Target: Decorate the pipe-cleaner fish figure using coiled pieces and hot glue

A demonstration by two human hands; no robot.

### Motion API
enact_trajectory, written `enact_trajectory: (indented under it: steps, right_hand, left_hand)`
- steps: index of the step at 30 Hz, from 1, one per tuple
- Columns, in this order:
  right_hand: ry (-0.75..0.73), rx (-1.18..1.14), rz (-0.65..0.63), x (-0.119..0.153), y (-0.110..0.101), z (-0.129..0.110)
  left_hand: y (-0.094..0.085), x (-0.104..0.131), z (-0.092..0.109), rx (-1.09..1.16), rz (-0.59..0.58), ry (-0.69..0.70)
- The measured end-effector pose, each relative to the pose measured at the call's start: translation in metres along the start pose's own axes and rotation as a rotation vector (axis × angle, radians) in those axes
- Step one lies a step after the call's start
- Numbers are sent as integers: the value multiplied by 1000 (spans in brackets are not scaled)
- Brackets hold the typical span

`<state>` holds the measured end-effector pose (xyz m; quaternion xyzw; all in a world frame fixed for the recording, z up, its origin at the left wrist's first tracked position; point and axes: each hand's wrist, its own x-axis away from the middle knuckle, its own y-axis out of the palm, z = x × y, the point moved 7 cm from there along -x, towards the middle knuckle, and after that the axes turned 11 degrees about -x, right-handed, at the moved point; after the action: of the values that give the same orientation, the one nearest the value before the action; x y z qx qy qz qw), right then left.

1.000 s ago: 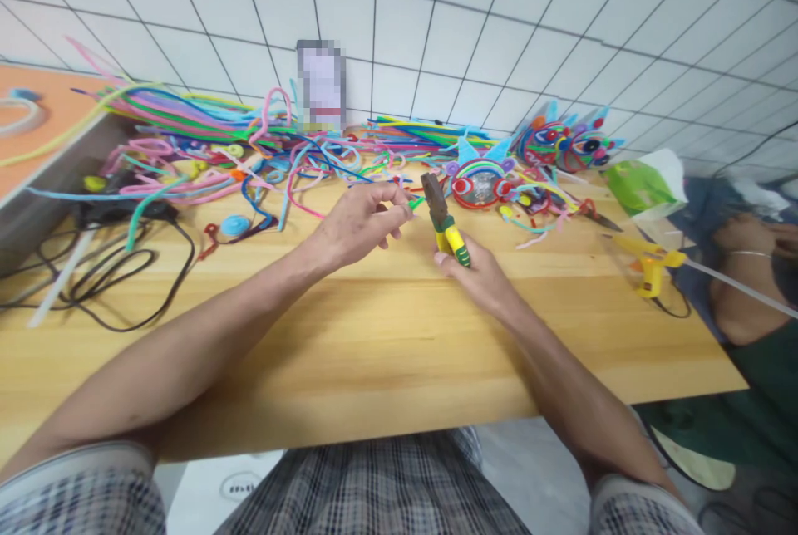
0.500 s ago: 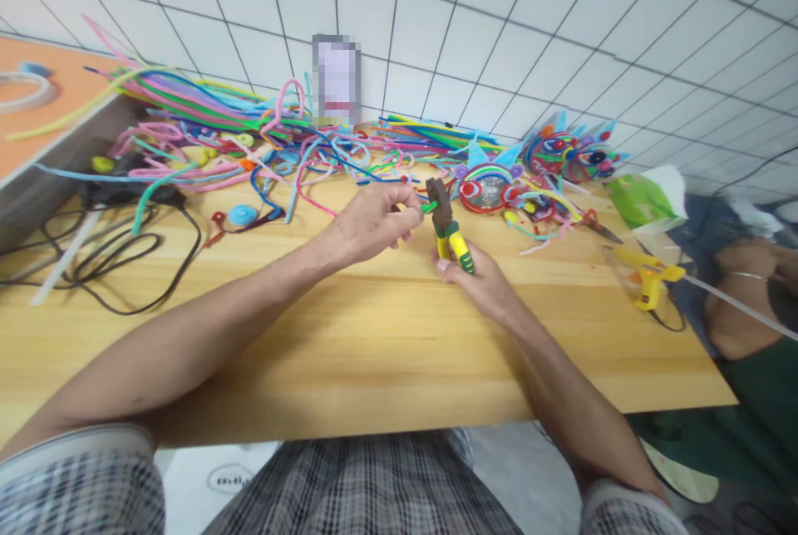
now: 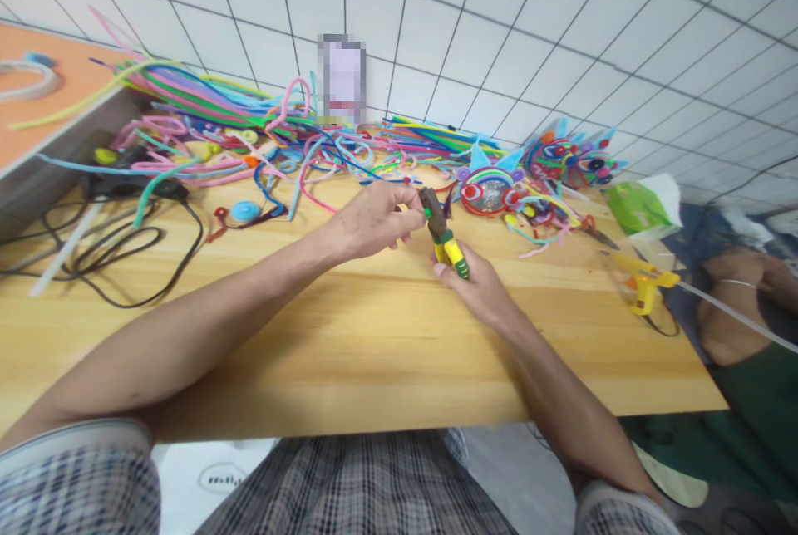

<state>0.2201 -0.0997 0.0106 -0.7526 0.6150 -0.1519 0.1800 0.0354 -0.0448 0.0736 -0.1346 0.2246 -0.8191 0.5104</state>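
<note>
Left hand (image 3: 377, 221) has its fingers pinching a little green piece (image 3: 427, 212) right by the head of the pliers (image 3: 440, 226), right hand (image 3: 477, 284) wrapped round their handles, so imo hold steady and keep skin clear of the metal.

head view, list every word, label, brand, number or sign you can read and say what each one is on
No text can be read for certain.
White surface below the table: dark marks inside an oval, too blurred to read.
Upright rectangular device by the wall: pixelated, nothing legible.
Pliers: no readable lettering.
Green-and-white packet: no readable lettering.
</note>
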Motion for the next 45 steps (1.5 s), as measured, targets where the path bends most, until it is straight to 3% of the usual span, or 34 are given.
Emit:
enact_trajectory:
  steps: [24, 38, 45]
  right_hand:
    - [11, 63, 88, -1, 6, 11]
    - [-34, 16, 124, -5, 14, 18]
    - [-77, 249, 99, -2, 4, 3]
  left_hand:
    - [0, 0, 0, 3, -19, -35]
    - [2, 1, -11, 28, -13, -5]
    - [2, 2, -10, -7, 17, 4]
